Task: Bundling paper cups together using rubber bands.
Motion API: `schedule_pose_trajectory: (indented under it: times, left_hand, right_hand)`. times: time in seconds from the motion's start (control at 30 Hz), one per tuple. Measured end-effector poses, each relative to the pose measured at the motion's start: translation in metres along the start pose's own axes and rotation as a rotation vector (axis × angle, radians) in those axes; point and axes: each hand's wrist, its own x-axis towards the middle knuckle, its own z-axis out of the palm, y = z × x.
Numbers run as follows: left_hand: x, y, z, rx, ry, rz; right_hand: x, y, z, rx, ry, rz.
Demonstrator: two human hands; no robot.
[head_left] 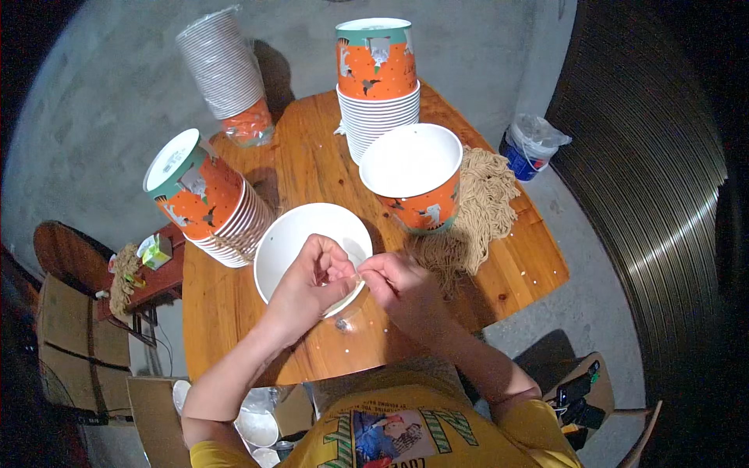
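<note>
My left hand [309, 279] and my right hand [396, 287] meet fingertip to fingertip at the near right rim of a white-lined paper bucket [290, 242]. The bucket lies tipped with its mouth facing up toward me. Both hands are closed in a pinch; whatever is between the fingertips is too small to make out. Just beyond my right hand lies a heap of tan cord [485, 207]. Another paper bucket [425, 209], orange with a green base band, stands upright against the cord.
Nested upside-down orange buckets form one stack at the left [204, 191] and one at the back [378, 70]. A plastic-wrapped stack [226, 74] leans at the back left. White specks dot the wooden table [312, 156]. A lined blue pail [527, 152] is on the floor.
</note>
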Motion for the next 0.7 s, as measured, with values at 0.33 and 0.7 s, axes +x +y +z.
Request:
schedule_pose_trajectory:
  times: [0.33,0.7]
  left_hand:
    - [0.0065,0.0013,-0.0006,-0.243,0.002,-0.150]
    - [0.0051,0.0050,0.0031,-0.184,0.040,-0.109]
  right_hand:
    - [-0.0033,-0.0035,-0.0056,0.074,-0.031,0.081]
    - [-0.0038,-0.0023,-0.0028,0.172,-0.052,0.101]
